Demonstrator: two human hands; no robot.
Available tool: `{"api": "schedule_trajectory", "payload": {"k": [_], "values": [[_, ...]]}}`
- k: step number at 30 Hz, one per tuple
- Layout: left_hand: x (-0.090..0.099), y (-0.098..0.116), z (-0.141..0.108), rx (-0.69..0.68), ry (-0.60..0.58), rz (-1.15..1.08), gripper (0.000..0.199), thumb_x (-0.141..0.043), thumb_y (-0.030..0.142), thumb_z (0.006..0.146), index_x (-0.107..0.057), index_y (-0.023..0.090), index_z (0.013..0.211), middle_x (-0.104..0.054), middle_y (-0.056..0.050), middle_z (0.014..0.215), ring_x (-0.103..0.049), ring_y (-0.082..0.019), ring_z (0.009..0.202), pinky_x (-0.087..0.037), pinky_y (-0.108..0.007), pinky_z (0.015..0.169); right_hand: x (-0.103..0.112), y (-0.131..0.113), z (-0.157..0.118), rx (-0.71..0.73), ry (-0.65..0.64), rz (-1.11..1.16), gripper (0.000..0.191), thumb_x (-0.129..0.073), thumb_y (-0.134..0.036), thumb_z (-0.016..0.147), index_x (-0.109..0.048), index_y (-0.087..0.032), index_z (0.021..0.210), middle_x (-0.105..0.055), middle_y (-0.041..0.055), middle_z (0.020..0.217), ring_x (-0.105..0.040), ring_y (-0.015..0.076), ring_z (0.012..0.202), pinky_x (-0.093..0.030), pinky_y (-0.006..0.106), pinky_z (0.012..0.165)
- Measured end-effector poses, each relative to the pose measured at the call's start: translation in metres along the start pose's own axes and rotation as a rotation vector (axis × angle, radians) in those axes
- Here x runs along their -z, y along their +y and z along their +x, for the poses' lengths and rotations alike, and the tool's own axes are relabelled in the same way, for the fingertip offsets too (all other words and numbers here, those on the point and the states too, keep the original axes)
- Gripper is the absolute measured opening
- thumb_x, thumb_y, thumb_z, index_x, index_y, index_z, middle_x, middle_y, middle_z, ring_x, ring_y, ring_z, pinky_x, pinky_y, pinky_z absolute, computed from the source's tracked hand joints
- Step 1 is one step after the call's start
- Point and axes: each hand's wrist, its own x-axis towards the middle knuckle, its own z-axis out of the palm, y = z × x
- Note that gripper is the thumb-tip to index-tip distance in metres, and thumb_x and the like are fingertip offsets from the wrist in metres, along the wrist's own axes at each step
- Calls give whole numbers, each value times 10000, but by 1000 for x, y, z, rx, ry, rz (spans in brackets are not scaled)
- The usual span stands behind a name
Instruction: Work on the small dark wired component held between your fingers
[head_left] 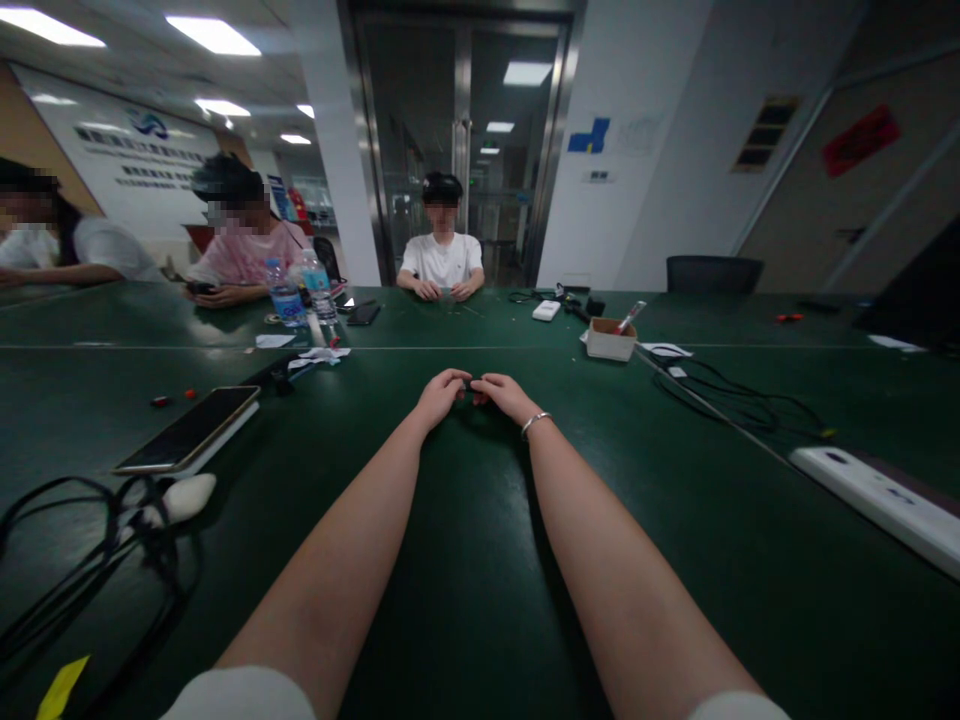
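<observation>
Both my arms reach forward over the dark green table (465, 560), and the hands meet near its middle. My left hand (440, 398) is closed, its fingers bent towards the other hand. Facing it, my right hand (506, 396) is closed too, with a silver bracelet (536, 425) round the wrist. Between the fingertips of both hands shows a small dark object (469, 387). It is too small to name, and the fingers cover most of it.
On the left lie a phone (195, 430) on a white box, a white mouse-shaped item (189, 497) and black cables (112, 520). Bottles (319, 285) stand further back. To the right are a small box (610, 340) and a power strip (877, 500). Several people sit across the table.
</observation>
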Motion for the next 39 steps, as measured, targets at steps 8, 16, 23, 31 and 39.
{"api": "schedule_trajectory", "payload": {"k": [8, 16, 23, 31, 39], "values": [[-1, 7, -3, 37, -28, -18, 260, -435, 218, 781, -650, 152, 911, -567, -12, 654, -514, -122, 604, -399, -242, 573, 1, 1, 0, 9, -2, -13, 252, -635, -390, 726, -563, -170, 629, -612, 0, 595, -531, 121, 605, -416, 246, 645], [2, 8, -4, -2, 44, -20, 261, -566, 182, 687, -653, 159, 933, -623, -23, 754, -559, -146, 716, -447, -285, 707, 1, 2, 1, -6, 14, -1, 270, -651, -409, 725, -573, -170, 624, -616, 4, 592, -539, 121, 600, -419, 246, 643], [3, 1, -1, -89, 50, -95, 293, -626, 154, 640, -651, 152, 932, -643, -23, 766, -589, -146, 760, -457, -317, 805, 0, 3, 2, -24, 38, 8, 345, -623, -484, 761, -615, -155, 660, -626, 23, 588, -550, 120, 575, -418, 245, 625], [4, 2, -1, -67, 17, -142, 265, -661, 184, 628, -664, 138, 889, -656, -36, 791, -593, -146, 774, -452, -328, 826, 1, 5, 4, -86, 87, -67, 613, -442, -704, 792, -555, -162, 529, -553, 41, 471, -504, 123, 463, -397, 275, 567], [6, 1, 0, -29, 55, -129, 267, -673, 234, 637, -677, 153, 891, -671, -39, 799, -594, -152, 766, -455, -329, 812, 5, 3, 2, 28, 93, 108, 425, -742, -341, 641, -522, -222, 984, -575, -69, 643, -521, 90, 501, -410, 221, 546]]}}
